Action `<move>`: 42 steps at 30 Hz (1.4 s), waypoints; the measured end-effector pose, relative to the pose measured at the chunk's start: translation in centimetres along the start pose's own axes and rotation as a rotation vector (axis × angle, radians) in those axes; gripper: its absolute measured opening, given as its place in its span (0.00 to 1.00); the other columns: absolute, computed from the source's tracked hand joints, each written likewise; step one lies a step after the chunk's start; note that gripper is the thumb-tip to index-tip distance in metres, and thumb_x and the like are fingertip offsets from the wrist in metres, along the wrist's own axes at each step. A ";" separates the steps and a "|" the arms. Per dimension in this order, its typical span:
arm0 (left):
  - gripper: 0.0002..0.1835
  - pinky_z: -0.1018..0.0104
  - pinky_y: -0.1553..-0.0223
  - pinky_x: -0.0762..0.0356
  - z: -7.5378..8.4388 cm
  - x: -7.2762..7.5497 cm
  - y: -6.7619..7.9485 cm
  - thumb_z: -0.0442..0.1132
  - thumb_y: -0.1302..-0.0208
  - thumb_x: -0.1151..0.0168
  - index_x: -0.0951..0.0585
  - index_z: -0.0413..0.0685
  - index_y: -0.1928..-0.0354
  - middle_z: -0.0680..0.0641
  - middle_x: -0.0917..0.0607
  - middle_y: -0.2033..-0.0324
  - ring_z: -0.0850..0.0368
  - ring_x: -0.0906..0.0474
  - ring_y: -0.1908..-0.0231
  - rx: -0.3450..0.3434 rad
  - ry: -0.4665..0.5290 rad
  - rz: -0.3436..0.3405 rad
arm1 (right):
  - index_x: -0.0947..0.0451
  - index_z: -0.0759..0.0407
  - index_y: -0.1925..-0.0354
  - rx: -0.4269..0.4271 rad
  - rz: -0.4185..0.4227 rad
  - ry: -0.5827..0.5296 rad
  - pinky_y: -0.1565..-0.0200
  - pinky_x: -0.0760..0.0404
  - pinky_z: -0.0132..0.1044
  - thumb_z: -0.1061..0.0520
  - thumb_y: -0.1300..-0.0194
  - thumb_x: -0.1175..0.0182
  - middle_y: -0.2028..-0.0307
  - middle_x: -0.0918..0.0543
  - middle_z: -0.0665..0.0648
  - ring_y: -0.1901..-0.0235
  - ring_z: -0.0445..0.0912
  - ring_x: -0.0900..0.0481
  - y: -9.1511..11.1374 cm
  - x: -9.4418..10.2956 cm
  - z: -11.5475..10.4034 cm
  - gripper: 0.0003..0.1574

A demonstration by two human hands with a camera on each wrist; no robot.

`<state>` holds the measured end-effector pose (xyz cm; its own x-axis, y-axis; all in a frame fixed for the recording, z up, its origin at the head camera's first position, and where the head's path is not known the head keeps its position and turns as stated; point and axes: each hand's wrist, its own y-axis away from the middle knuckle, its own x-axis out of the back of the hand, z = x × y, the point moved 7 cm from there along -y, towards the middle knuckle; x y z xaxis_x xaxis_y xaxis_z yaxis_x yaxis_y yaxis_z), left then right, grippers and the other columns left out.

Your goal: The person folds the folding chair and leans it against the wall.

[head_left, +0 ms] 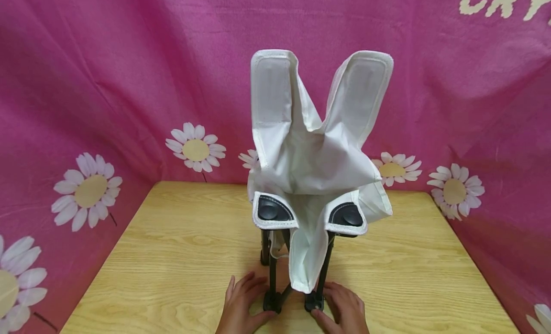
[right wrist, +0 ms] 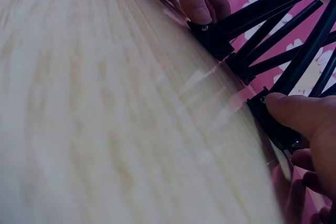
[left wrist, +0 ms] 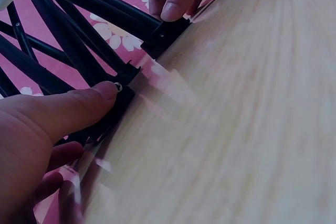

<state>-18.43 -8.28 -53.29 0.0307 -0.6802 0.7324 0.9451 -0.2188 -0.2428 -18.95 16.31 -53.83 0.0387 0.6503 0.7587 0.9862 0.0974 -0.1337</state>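
A partly folded camping chair stands upright on the table, its white fabric [head_left: 318,169] slack and rising in two tall flaps at the back. Black corner patches [head_left: 270,210] fix the front of the cloth to the thin black legs [head_left: 273,275]. My left hand [head_left: 244,305] grips the near left foot [left wrist: 123,98], thumb on its front face and fingers round the outer side. At the near right foot [right wrist: 270,119], my right hand [head_left: 344,307] holds on the same way, thumb in front. The fabric hides much of the frame's upper part in the head view.
The wooden table [head_left: 181,238] has light grain and spreads to both sides of the chair. Behind and beside it hangs a pink cloth [head_left: 206,75] with white daisies [head_left: 195,148].
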 end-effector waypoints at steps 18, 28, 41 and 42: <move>0.27 0.35 0.44 0.64 0.3 0.0 0.1 0.64 0.57 0.36 0.20 0.61 0.56 0.56 0.25 0.47 0.49 0.39 0.40 -0.054 -0.105 0.083 | 0.23 0.37 0.59 0.040 0.034 0.098 0.49 0.51 0.51 0.27 0.53 0.42 0.50 0.27 0.40 0.47 0.41 0.37 -0.4 0.2 -0.4 0.27; 0.25 0.34 0.45 0.64 0.5 0.1 -0.3 0.61 0.58 0.34 0.21 0.62 0.56 0.57 0.25 0.48 0.51 0.39 0.41 -0.027 -0.101 0.078 | 0.23 0.38 0.60 0.040 0.026 0.126 0.50 0.51 0.53 0.27 0.53 0.43 0.51 0.27 0.42 0.48 0.45 0.36 -0.8 0.3 -0.5 0.27; 0.27 0.34 0.46 0.67 0.3 0.1 -0.7 0.61 0.60 0.34 0.20 0.62 0.54 0.57 0.24 0.49 0.49 0.39 0.42 -0.025 -0.081 0.069 | 0.24 0.38 0.60 0.048 0.042 0.118 0.50 0.51 0.53 0.27 0.54 0.42 0.51 0.27 0.43 0.49 0.46 0.36 -0.9 0.4 -0.5 0.26; 0.27 0.34 0.46 0.67 0.2 0.1 -0.8 0.61 0.60 0.34 0.20 0.62 0.55 0.57 0.24 0.50 0.49 0.39 0.43 -0.032 -0.086 0.078 | 0.24 0.37 0.60 0.050 0.044 0.119 0.50 0.51 0.53 0.27 0.53 0.42 0.51 0.27 0.43 0.49 0.47 0.35 -0.9 0.3 -0.6 0.26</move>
<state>-19.09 -7.99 -52.92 0.1332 -0.6340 0.7618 0.9279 -0.1903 -0.3206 -19.75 16.02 -53.08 0.1032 0.5612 0.8212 0.9740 0.1105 -0.1978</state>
